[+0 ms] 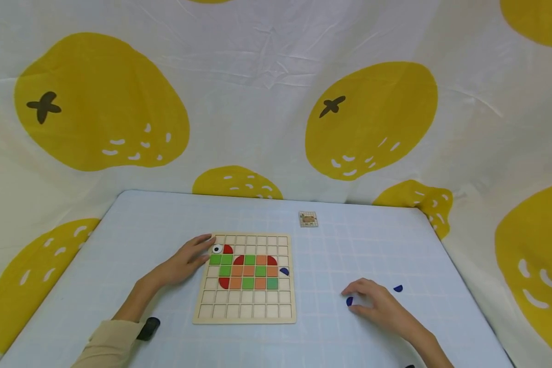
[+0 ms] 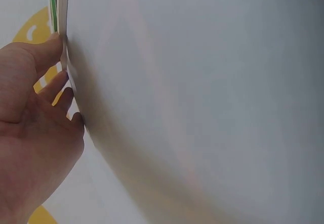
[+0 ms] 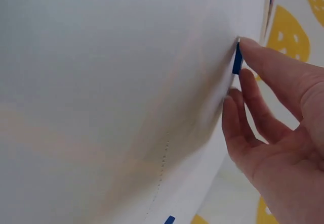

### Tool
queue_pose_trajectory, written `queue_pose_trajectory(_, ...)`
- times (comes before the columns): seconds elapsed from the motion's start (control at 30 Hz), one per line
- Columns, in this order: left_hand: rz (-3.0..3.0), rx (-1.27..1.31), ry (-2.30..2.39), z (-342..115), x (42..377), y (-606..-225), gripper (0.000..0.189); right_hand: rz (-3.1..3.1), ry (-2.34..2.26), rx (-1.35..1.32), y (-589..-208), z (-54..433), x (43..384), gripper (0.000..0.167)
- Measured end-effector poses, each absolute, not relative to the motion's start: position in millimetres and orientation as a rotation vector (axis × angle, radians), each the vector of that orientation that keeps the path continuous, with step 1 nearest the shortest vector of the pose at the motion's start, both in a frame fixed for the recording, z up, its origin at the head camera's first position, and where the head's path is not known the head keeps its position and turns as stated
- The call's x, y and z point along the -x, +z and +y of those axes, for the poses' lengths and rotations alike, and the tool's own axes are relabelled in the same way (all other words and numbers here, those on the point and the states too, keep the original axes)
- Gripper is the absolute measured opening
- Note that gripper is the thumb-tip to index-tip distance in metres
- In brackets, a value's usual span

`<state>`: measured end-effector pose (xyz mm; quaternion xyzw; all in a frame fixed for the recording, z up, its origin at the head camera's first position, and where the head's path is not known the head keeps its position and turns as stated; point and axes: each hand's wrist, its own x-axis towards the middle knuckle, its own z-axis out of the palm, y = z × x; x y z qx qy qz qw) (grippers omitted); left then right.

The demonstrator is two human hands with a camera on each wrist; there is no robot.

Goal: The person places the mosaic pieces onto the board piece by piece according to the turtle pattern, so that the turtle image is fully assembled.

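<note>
My left hand [image 1: 186,260] rests at the left edge of a wooden grid board [image 1: 244,311], its fingertips touching the rim near the far corner. Green, orange and red pieces lie on the board, along with a round eye piece [image 1: 217,249] and a dark blue half-round piece [image 1: 283,271] at the right side. Over the table to the right, my right hand [image 1: 379,306] pinches a second blue half-round piece [image 3: 237,58] between thumb and fingertip, close to the tabletop. A third blue half-round piece [image 1: 397,288] lies just beyond that hand.
Behind the board, toward the table's far edge, lies a small picture card [image 1: 308,219] with a grid on it. The table [image 1: 165,217] has a pale checked cover. A white curtain [image 1: 248,112] with yellow fruit prints hangs behind and around it.
</note>
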<state>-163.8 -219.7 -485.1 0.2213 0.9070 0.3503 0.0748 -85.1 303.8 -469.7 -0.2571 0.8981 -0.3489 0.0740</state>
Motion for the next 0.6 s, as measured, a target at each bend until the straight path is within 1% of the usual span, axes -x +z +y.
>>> queue_pose_trajectory(0.13, 2.715, -0.66, 1.047, -219.7, 165.6, -487.0, 0.054, 2.666, -1.104, 0.802, -470.5, 306.7, 85.1, 0.022)
queue_pose_trajectory(0.37, 2.717, -0.661, 1.048, -219.2, 164.5, -484.3, 0.053, 2.637, -1.19, 0.82, -473.4, 305.6, 85.3, 0.013)
queue_pose_trajectory(0.6, 2.721, -0.65, 1.041, -220.2, 164.4, -483.7, 0.053, 2.675, -1.18, 0.882, -475.4, 302.0, 86.3, 0.011)
